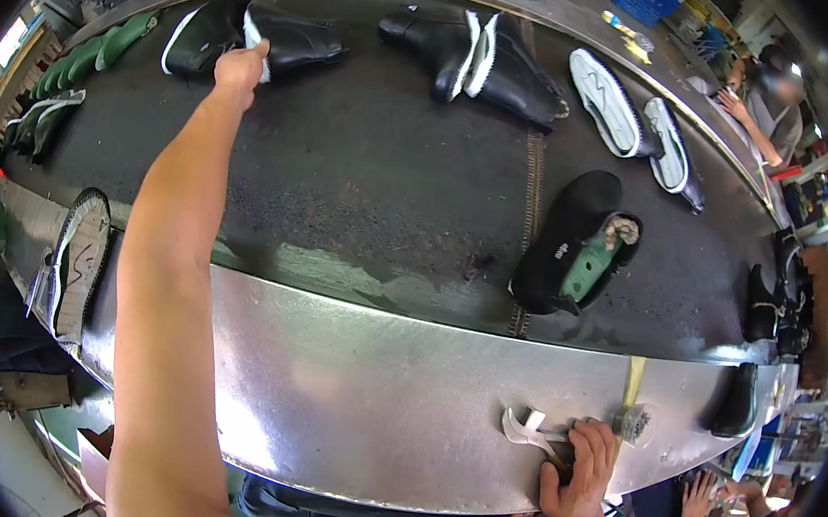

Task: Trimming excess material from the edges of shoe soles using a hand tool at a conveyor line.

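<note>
My left arm reaches across the dark conveyor belt point(393, 158). At its far side my left hand point(239, 74) is closed on the white sole edge of a black boot point(300, 40) lying on its side. Another black boot point(205, 35) with a white edge touches it on the left. My right hand point(581, 470) rests low on the metal bench edge point(354, 381), its fingers curled over the handles of steel pincers point(523, 430). The pincers' curved jaws point left. Beside this hand stands a grey-bristled brush point(632, 421) with a yellowish handle.
On the belt lie a black shoe form with green inside point(581, 263), white-soled shoes point(605, 103) and two black boots point(432, 51). Green lasts point(97, 56) are at far left. An upturned shoe point(79, 264) leans on the bench. Other people point(777, 108) work around.
</note>
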